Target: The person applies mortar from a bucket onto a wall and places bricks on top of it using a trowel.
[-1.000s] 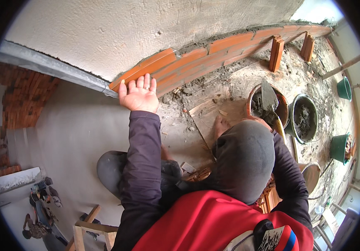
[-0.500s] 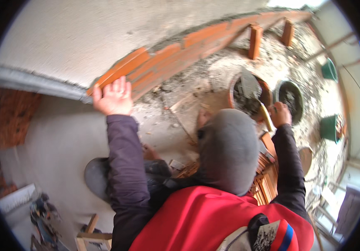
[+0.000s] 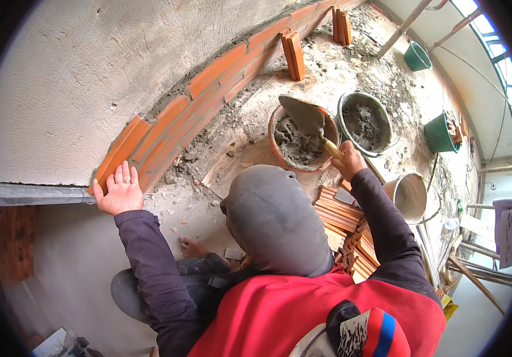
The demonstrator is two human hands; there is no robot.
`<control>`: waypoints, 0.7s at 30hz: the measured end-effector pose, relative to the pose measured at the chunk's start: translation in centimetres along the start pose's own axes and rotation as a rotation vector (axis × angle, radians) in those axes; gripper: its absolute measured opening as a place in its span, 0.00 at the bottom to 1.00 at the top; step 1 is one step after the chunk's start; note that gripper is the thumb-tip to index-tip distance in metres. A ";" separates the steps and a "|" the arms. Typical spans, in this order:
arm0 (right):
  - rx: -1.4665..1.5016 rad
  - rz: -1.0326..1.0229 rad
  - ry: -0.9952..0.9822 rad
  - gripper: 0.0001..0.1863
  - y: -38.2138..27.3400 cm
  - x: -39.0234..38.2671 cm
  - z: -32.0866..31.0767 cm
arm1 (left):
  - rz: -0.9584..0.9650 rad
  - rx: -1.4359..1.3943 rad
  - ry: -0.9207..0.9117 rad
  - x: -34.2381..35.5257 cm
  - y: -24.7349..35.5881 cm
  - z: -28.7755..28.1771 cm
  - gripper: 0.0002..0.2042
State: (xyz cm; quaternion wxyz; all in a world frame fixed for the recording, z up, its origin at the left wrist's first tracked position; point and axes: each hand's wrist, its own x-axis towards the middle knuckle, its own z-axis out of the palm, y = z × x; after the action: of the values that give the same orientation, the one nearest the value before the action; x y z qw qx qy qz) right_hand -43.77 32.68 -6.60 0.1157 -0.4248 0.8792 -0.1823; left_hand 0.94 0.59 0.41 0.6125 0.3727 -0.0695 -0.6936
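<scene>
My left hand (image 3: 119,190) lies flat, fingers spread, on the end brick (image 3: 120,152) of a low orange brick course (image 3: 208,89) running along the plastered wall (image 3: 89,71). My right hand (image 3: 348,162) grips the wooden handle of a trowel (image 3: 306,116). Its blade carries grey mortar and hangs over the orange mortar bucket (image 3: 277,122). My grey hood (image 3: 274,220) covers the ground between my two arms.
A second, grey bucket (image 3: 366,122) of mortar stands right of the orange one. Stacked bricks (image 3: 339,214) lie by my right elbow, beside a pale bucket (image 3: 411,193). Upright bricks (image 3: 294,53) stand further along. Green buckets (image 3: 417,56) and scaffold poles sit at the right.
My left hand has stayed on the end brick. My right hand has come out from behind my hood, and the trowel blade now sits over the orange bucket with mortar on it. The view has tilted.
</scene>
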 end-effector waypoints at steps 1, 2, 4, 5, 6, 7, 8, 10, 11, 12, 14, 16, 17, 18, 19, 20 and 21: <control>0.032 -0.015 0.062 0.20 -1.0 -0.7 -0.6 | 0.014 0.007 0.015 -0.2 0.1 0.1 0.45; 0.046 -0.002 0.142 0.21 -2.2 -1.1 -1.1 | 0.015 0.007 0.014 -0.2 0.2 0.1 0.45; 0.070 0.028 0.306 0.23 -4.7 -1.8 -1.8 | 0.011 0.004 0.007 -0.2 0.3 0.2 0.45; 0.079 -0.084 0.437 0.23 -5.0 -1.8 -1.6 | 0.010 -0.001 0.014 -0.3 0.3 0.2 0.45; 0.090 -0.049 0.424 0.23 -5.2 -1.7 -1.5 | 0.005 -0.007 0.018 -0.3 0.2 0.4 0.45; 0.102 -0.016 0.411 0.23 -5.4 -1.5 -1.2 | 0.003 -0.014 0.023 -0.3 0.2 0.4 0.44; 0.116 0.016 0.396 0.22 -5.6 -1.4 -1.0 | 0.000 -0.016 0.026 -0.3 0.2 0.4 0.44; 0.024 0.162 0.268 0.21 -6.0 -0.8 -0.8 | -0.004 -0.028 0.030 -0.3 0.2 0.4 0.44; -0.044 0.189 0.213 0.21 -5.7 -0.4 -0.5 | -0.004 -0.032 0.032 -0.3 0.3 0.4 0.44; -0.114 0.217 0.157 0.20 -5.3 -0.1 -0.1 | -0.006 -0.037 0.036 -0.4 0.2 0.4 0.44; -0.088 0.139 0.219 0.21 -4.4 0.2 0.8 | -0.013 -0.043 0.027 -0.3 0.2 0.3 0.44; -0.058 -0.023 0.392 0.21 -4.9 0.1 1.7 | -0.014 -0.033 0.017 -0.3 0.5 -0.1 0.44; -0.016 0.029 0.322 0.18 -5.1 0.5 2.0 | -0.003 -0.035 0.028 -0.3 0.6 -0.2 0.44; -0.077 0.113 0.203 0.17 -4.5 0.7 2.4 | -0.008 -0.037 0.031 -0.2 0.2 0.0 0.44; -0.135 0.193 0.087 0.16 -3.9 1.1 3.1 | -0.010 -0.044 0.031 -0.2 0.0 0.3 0.45; -0.193 0.275 -0.029 0.15 -3.2 1.3 3.5 | -0.013 -0.050 0.030 -0.2 -0.1 0.4 0.45; -0.261 0.224 -0.155 0.12 -3.2 1.5 3.3 | -0.004 -0.055 0.036 -0.2 0.1 0.3 0.45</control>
State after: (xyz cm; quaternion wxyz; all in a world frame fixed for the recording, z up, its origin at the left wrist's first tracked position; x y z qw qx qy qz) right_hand -41.21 28.94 -8.34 0.1466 -0.3484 0.9256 -0.0193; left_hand 0.77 0.66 0.78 0.6223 0.3683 -0.0388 -0.6896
